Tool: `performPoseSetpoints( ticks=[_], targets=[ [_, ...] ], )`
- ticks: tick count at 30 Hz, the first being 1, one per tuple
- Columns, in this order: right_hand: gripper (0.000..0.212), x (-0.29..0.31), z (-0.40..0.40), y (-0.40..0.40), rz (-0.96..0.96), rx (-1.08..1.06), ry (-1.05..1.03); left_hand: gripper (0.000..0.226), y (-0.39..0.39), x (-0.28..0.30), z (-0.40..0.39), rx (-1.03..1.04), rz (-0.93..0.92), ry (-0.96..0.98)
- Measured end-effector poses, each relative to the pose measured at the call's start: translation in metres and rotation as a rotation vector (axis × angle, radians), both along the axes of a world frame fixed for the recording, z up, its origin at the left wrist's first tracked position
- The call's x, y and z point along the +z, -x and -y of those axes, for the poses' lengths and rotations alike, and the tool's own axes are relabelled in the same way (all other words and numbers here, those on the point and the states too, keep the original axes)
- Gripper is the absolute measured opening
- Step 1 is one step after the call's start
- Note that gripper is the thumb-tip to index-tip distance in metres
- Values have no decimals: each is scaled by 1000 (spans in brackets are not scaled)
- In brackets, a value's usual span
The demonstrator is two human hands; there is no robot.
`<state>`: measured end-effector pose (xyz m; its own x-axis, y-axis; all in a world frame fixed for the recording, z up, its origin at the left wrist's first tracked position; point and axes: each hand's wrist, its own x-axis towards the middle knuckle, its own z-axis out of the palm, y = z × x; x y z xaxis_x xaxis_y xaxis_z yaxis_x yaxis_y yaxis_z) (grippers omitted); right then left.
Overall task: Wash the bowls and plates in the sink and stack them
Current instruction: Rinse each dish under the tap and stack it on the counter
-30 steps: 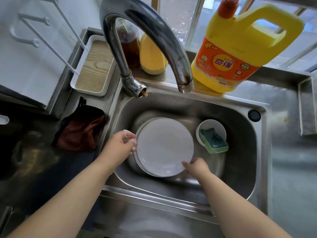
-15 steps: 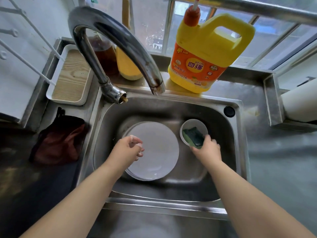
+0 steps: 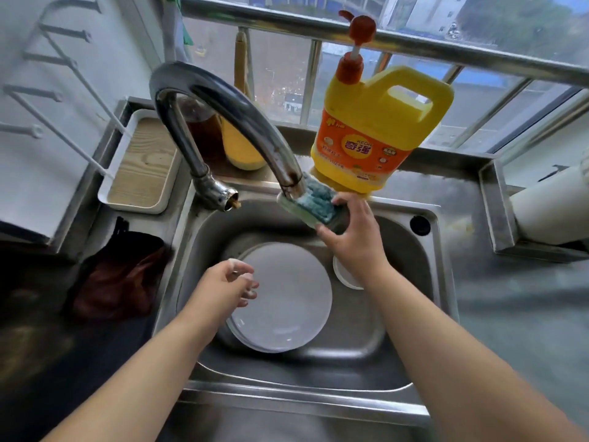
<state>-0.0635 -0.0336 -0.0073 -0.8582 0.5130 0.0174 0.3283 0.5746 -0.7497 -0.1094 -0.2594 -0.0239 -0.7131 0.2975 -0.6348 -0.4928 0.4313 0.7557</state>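
White plates (image 3: 287, 301) lie stacked in the bottom of the steel sink (image 3: 424, 269). A small white bowl (image 3: 344, 275) sits to their right, mostly hidden by my right forearm. My right hand (image 3: 353, 237) grips a green and blue sponge (image 3: 314, 202) and holds it up just under the faucet spout (image 3: 287, 177). My left hand (image 3: 226, 285) hovers over the left edge of the plates, fingers loosely curled, holding nothing.
A yellow detergent jug (image 3: 373, 132) with a red pump stands on the ledge behind the sink. A white tray with a wooden base (image 3: 140, 167) sits at the left, a dark red cloth (image 3: 118, 279) below it. Bottles (image 3: 223, 138) stand behind the faucet.
My right hand took the sponge out of the small bowl and lifted it up under the faucet spout. My left hand stayed over the plates' left edge.
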Motion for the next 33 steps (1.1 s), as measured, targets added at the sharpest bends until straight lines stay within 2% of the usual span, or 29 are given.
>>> performPoseSetpoints(
  ticks=[3, 6, 12, 15, 18, 23, 28, 33],
  targets=[
    [39, -8, -4, 35, -9, 61, -40, 12, 4, 1, 5, 13, -17, -1],
    [36, -16, -7, 50, 54, 15, -112, 12, 7, -2, 12, 49, -24, 5],
    [53, -13, -2, 51, 106, 3, -136, 13, 5, -1, 10, 83, -7, -8],
    [54, -5, 4, 32, 44, -31, -169, 11, 11, 4, -2, 189, 3, -60],
    [46, 0, 19, 4, -3, -13, -104, 9, 25, 5, -18, 345, -3, -122],
    [39, -9, 47, -39, 19, 58, 31, 21, 55, -5, -44, 534, 57, -180],
    [33, -16, 62, -62, 67, 59, 139, 25, 72, -10, -56, 583, -6, -191],
    [30, -16, 65, -62, 79, 49, 159, 12, 73, -13, -60, 619, -64, -150]
  ],
)
